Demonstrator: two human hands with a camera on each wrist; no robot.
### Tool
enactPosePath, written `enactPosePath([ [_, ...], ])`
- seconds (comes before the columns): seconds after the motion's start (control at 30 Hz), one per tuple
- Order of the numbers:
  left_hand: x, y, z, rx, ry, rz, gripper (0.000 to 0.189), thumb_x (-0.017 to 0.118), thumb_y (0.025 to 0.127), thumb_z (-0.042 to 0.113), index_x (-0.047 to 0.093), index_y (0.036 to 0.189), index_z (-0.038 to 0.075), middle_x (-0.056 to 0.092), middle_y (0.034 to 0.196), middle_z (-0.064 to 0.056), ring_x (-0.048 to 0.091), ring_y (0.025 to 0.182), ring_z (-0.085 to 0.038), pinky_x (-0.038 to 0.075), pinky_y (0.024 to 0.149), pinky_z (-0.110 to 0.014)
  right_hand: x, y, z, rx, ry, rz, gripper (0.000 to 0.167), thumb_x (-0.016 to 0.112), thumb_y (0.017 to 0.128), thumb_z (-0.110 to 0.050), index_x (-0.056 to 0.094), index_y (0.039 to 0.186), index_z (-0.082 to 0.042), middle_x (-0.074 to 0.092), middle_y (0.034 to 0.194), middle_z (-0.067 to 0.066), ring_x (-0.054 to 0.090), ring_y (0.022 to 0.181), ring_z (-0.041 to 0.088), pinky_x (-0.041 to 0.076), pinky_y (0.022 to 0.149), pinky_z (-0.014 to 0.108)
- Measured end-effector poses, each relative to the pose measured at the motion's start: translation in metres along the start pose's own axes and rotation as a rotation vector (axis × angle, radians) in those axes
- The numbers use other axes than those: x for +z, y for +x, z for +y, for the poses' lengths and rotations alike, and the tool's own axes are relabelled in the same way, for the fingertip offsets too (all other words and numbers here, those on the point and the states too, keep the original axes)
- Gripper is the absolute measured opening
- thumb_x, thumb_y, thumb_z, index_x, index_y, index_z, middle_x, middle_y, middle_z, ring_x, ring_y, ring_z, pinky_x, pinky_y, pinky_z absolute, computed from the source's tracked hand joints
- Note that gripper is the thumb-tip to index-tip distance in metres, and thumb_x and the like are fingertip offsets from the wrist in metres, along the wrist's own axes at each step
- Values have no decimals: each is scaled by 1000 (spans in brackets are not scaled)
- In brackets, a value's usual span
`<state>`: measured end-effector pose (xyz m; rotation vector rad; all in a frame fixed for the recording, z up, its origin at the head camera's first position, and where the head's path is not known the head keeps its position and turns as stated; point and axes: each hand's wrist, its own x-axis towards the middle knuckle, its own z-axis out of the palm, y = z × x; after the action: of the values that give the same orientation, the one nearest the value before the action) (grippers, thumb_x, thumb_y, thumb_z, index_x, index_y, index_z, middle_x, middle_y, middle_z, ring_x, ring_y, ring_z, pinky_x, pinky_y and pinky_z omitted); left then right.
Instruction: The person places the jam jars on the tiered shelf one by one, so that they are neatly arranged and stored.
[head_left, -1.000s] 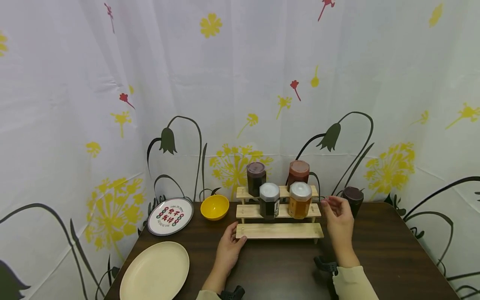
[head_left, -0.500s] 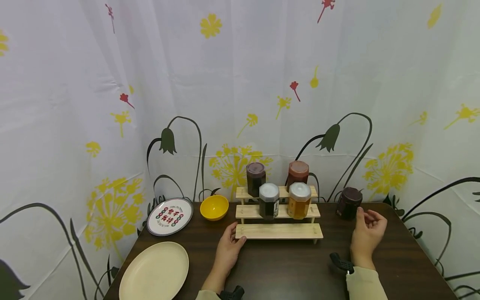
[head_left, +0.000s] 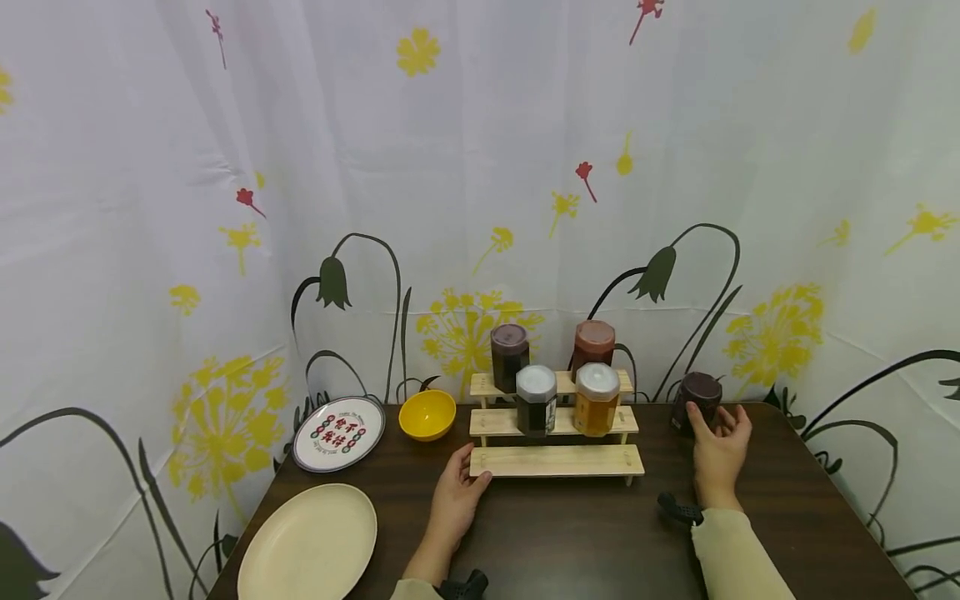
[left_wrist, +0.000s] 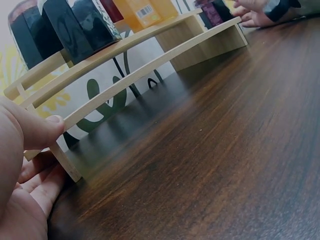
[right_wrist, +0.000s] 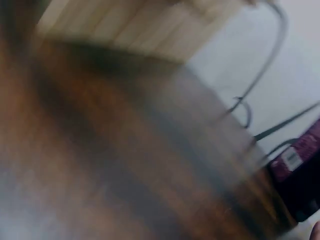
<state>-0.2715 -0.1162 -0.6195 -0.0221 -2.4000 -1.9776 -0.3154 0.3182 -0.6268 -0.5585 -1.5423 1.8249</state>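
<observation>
In the head view my left hand (head_left: 456, 498) pinches the left end of a three-step wooden display rack (head_left: 555, 461). Its thumb lies on the lowest step and its fingers go round the outside, as the left wrist view also shows. My right hand (head_left: 720, 454) is at a dark jar (head_left: 699, 396) standing on the table right of the rack; the thumb overlaps the jar's front, the fingers spread at its right side. A dark jar (head_left: 536, 400) and an amber jar (head_left: 597, 400) stand on the middle step. A purple-lidded jar (head_left: 510, 358) and a red-lidded jar (head_left: 594, 346) are on the top step.
Left of the rack are a yellow bowl (head_left: 427, 415), a white plate with red lettering (head_left: 339, 433) leaning at the back, and a large cream plate (head_left: 307, 542). A flower-printed curtain (head_left: 480, 183) hangs behind the dark wooden table (head_left: 570, 542).
My right hand has moved from beside the rack's right end to the dark jar on the right, its thumb now in front of it. The left hand has stayed on the rack.
</observation>
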Motion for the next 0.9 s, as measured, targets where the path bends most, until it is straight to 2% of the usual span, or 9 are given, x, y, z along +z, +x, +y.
enactPosePath([
  [0.1, -1, 1, -1, -11, 13, 10, 63, 75, 103, 11, 48, 160, 2, 62, 149, -20, 64, 133, -33, 50, 118, -57, 3, 0, 3, -5, -153, -23, 111, 91, 90, -42, 24, 172, -9, 43, 165, 23, 41, 155, 36, 31, 134, 50],
  [0.23, -2, 3, -1, 0, 21, 11, 63, 74, 104, 12, 48, 160, 3, 61, 150, -20, 63, 134, -34, 48, 119, -60, 7, 1, 6, -41, -295, -14, 110, 93, 87, -46, 33, 169, -6, 48, 163, 27, 49, 150, 43, 40, 124, 58],
  [0.37, 0, 2, -2, -2, 24, 7, 63, 75, 103, 12, 48, 160, 2, 62, 150, -20, 64, 133, -34, 49, 119, -60, 8, 1, 4, -59, -393, -1, 106, 93, 87, -45, 37, 167, -5, 49, 164, 27, 50, 151, 46, 41, 124, 61],
  [0.63, 1, 0, -6, -17, 35, 25, 61, 74, 104, 12, 49, 159, 3, 63, 148, -20, 65, 131, -32, 50, 118, -59, 10, 3, 7, -86, -498, -41, 110, 93, 88, -40, 30, 169, -1, 47, 164, 33, 45, 151, 53, 35, 125, 67],
  [0.77, 2, 1, -7, -4, 35, 18, 62, 74, 104, 13, 48, 159, 2, 63, 149, -21, 64, 133, -34, 49, 118, -59, 9, 2, 8, -116, -532, -25, 99, 94, 88, -35, 40, 163, 1, 53, 158, 32, 50, 146, 53, 37, 123, 68],
  [0.9, 2, 2, -5, -2, 22, 15, 61, 74, 104, 11, 49, 159, 2, 62, 148, -20, 64, 133, -34, 49, 119, -59, 10, 1, 7, -118, -559, -31, 95, 92, 89, -35, 42, 161, 1, 54, 154, 33, 50, 144, 53, 37, 121, 69],
])
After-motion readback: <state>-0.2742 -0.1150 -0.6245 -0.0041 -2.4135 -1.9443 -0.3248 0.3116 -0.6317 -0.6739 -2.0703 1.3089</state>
